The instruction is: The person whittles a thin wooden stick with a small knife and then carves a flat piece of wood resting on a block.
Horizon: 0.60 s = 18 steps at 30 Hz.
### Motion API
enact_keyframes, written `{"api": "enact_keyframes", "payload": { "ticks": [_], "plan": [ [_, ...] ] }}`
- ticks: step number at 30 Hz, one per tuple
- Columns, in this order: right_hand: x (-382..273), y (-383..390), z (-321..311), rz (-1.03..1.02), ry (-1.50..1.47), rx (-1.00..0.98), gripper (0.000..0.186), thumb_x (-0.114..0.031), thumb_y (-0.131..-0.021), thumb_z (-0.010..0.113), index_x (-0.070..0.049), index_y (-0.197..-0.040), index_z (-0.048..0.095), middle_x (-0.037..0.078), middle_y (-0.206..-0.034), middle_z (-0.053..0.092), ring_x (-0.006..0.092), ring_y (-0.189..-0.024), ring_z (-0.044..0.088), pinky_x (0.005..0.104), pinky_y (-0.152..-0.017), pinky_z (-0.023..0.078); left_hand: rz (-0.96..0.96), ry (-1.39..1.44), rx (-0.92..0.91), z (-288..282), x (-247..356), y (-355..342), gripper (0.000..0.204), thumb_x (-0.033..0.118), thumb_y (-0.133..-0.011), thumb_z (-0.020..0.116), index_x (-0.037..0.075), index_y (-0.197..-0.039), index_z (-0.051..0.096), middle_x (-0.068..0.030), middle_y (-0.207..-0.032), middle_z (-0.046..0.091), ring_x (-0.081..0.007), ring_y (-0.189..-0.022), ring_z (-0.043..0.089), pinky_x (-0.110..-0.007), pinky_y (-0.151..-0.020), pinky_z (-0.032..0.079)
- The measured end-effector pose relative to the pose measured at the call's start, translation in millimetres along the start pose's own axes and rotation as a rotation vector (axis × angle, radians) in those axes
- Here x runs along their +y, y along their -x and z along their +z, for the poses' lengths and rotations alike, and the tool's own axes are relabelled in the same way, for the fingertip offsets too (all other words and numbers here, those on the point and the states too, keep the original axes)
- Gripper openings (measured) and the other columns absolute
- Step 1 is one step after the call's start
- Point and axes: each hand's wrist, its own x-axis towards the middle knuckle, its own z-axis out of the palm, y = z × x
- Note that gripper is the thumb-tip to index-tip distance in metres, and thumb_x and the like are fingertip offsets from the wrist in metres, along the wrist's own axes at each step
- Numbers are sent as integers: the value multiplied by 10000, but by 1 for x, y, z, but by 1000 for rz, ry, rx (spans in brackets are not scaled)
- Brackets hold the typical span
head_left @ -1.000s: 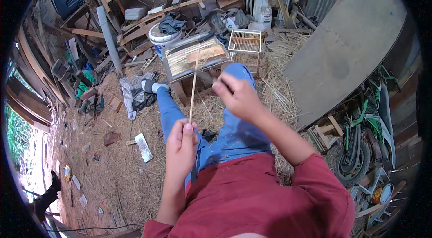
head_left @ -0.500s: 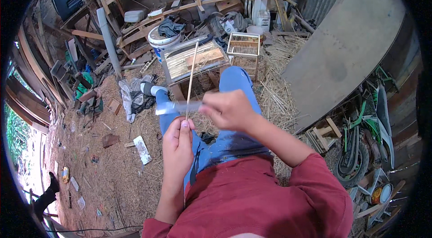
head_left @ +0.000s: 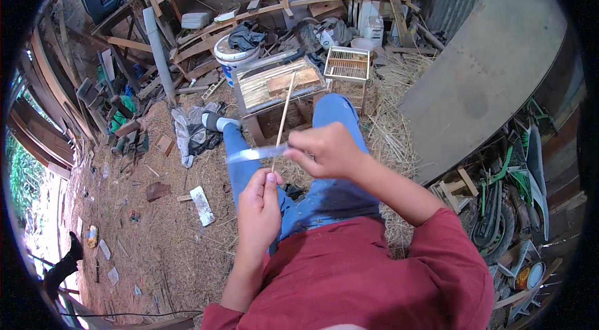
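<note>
My left hand (head_left: 259, 202) is closed around the lower end of a thin, pale wooden stick (head_left: 286, 111), thumb on top. The stick points up and away from me, leaning slightly right. In my right hand (head_left: 327, 150) is a knife, its handle mostly hidden by my fingers. The shiny knife blade (head_left: 253, 154) reaches left across the stick, just above my left thumb. Both hands are held over my lap, between my knees.
Ahead stands a low wooden table (head_left: 249, 108) with thin sticks and a board on it. Beside it are a small slatted frame (head_left: 347, 64) and a white bucket (head_left: 234, 58). A large flat panel (head_left: 486, 68) leans at the right. Straw and scraps litter the ground.
The stick leans a little more to the right. The blade, blurred before, shows more sharply and still crosses the stick near my left thumb. The whole view has shifted slightly.
</note>
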Motion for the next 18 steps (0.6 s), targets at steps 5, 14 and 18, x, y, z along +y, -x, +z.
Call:
{"api": "enact_keyframes", "payload": {
  "ticks": [5,14,18],
  "plan": [
    [10,-6,-6,111,16,8,314,-404,-976,663,-136,-823,604,110,-659,621,339,-607,659,459,-517,467,44,-32,37,-4,-1,-6,239,170,-1119,490,10,-981,601,6,-764,543,-40,-685,457,-258,-592,369],
    [39,-13,-7,259,65,63,298,-421,-971,655,-154,-840,643,112,-694,670,345,-650,688,476,-538,498,2,-108,5,-9,-5,2,224,160,-1119,488,11,-987,591,16,-751,526,-36,-674,446,-255,-578,353],
    [14,-5,-3,172,16,-16,268,-407,-981,643,-165,-867,670,140,-707,682,374,-642,682,512,-562,510,50,-91,8,-5,-7,1,235,165,-1122,483,23,-964,584,37,-725,485,-27,-649,409,-248,-556,321]
  ]
}}
